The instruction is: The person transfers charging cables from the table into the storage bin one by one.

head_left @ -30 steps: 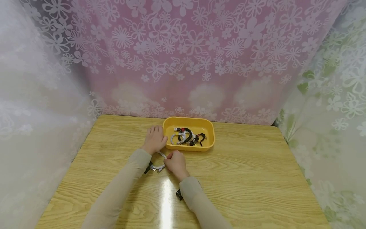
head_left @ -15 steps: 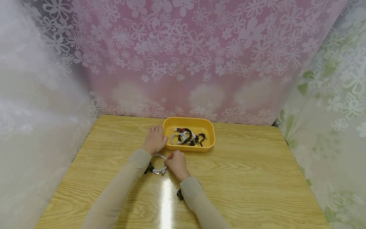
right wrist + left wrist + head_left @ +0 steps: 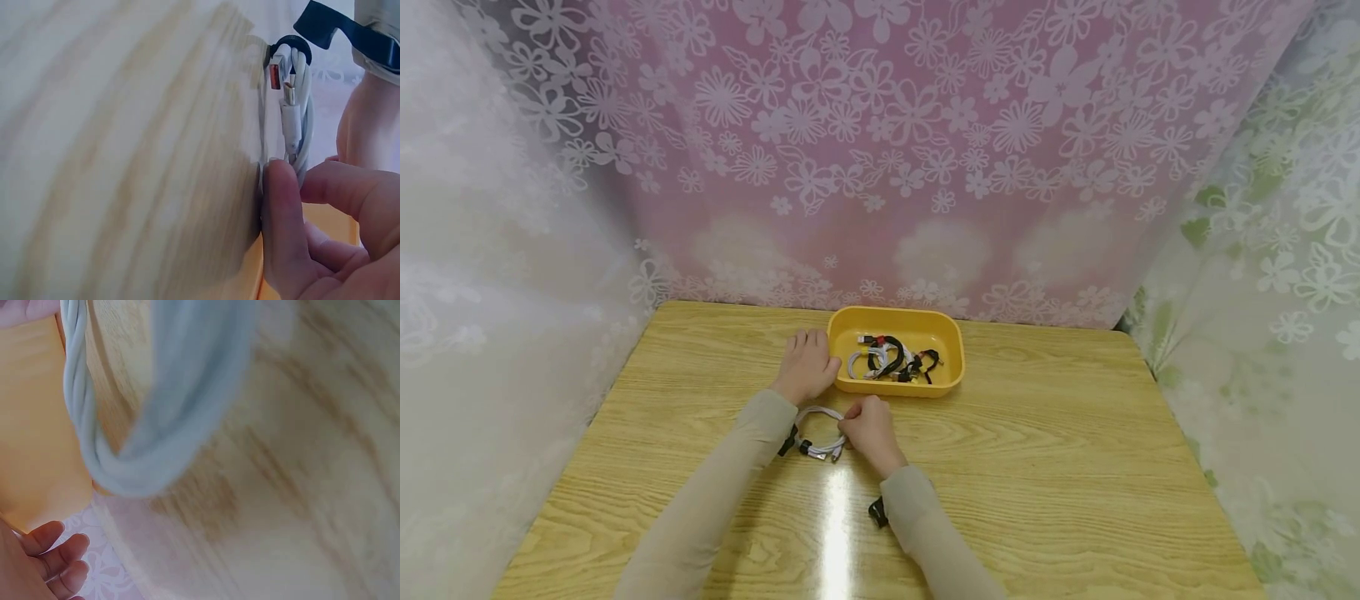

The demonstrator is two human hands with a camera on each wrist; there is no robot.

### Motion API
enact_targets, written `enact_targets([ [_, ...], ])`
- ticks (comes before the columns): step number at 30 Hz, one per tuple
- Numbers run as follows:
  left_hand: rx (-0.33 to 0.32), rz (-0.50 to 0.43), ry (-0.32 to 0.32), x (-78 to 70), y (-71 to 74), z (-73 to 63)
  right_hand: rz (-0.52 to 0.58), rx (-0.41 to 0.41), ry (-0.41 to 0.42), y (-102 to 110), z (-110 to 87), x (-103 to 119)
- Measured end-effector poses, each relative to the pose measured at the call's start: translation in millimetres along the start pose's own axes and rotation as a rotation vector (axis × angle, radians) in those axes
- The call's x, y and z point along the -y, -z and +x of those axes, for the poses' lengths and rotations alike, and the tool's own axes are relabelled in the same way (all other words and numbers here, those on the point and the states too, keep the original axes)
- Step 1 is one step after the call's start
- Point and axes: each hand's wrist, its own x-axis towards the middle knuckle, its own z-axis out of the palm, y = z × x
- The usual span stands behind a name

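My right hand (image 3: 871,433) pinches a coiled white USB cable (image 3: 820,410) between thumb and fingers, just in front of the yellow bin (image 3: 951,387). A black tie binds the white cable (image 3: 307,119), and its two metal plugs show in the right wrist view. My left hand (image 3: 806,367) rests against the bin's left side, thumb toward the front corner. In the left wrist view its fingers (image 3: 65,559) are loosely bent with nothing between them, and the cable loop (image 3: 134,472) hangs close to the camera.
Several coiled cables (image 3: 891,358), black and white, lie inside the bin. The bin stands at the back edge of the wooden table (image 3: 1060,467). Floral curtains (image 3: 880,150) hang behind and at both sides.
My right hand has moved slightly right, drawing the white cable coil out from beside the left wrist, so more of the loop shows. The left hand and bin have stayed in place.
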Motion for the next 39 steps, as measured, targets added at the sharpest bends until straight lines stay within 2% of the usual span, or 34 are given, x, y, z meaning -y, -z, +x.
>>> enact_targets([
  [4,0.003,0.002,0.0,0.5,-1.4,0.7,0.057,0.024,-0.047,5,-1.7,-4],
  [13,0.015,0.001,0.01,-1.3,2.9,-1.6,0.081,0.063,-0.083,17,-7.3,-12],
  [25,0.03,0.02,0.008,-3.8,5.6,-1.7,0.115,0.058,-0.126,35,-13.9,-12],
  [39,0.044,0.016,0.009,-4.6,7.2,-1.8,0.127,0.041,-0.083,58,-25.6,1],
])
